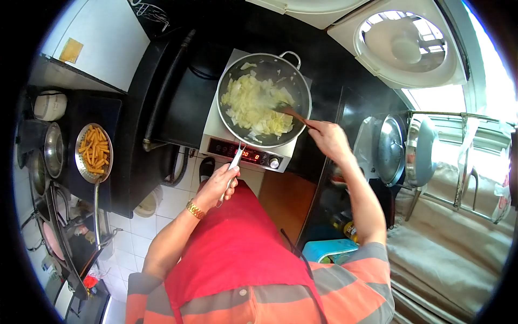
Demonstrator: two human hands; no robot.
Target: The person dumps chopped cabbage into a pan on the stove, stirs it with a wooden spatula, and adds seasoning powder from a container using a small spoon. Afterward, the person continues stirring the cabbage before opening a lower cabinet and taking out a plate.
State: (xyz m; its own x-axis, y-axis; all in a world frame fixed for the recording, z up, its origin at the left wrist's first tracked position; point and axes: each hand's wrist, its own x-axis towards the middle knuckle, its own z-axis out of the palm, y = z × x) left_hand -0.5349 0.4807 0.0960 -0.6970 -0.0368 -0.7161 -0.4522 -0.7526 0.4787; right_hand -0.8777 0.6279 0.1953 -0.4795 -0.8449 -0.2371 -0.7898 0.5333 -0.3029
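Observation:
A wok [220, 102] sits on an induction cooker [216, 129] with a lit red display. Chopped cabbage [245, 100], pale green and yellow, fills much of its base, and steam rises from it. My left hand [218, 186] is closed around the wok's metal handle [236, 160] at the near side. In my right hand [329, 139] is a wooden spatula [294, 113], gripped by its handle over the wok's right rim. The spatula's far end rests among the cabbage, partly hidden by it.
A perforated ladle [97, 197] holding fries [94, 150] lies on the left counter. Bowls [54, 150] stand beside it. Pan lids [389, 150] hang in a rack at the right. A turquoise container [324, 249] is below my right arm. An exhaust fan [402, 46] is at the upper right.

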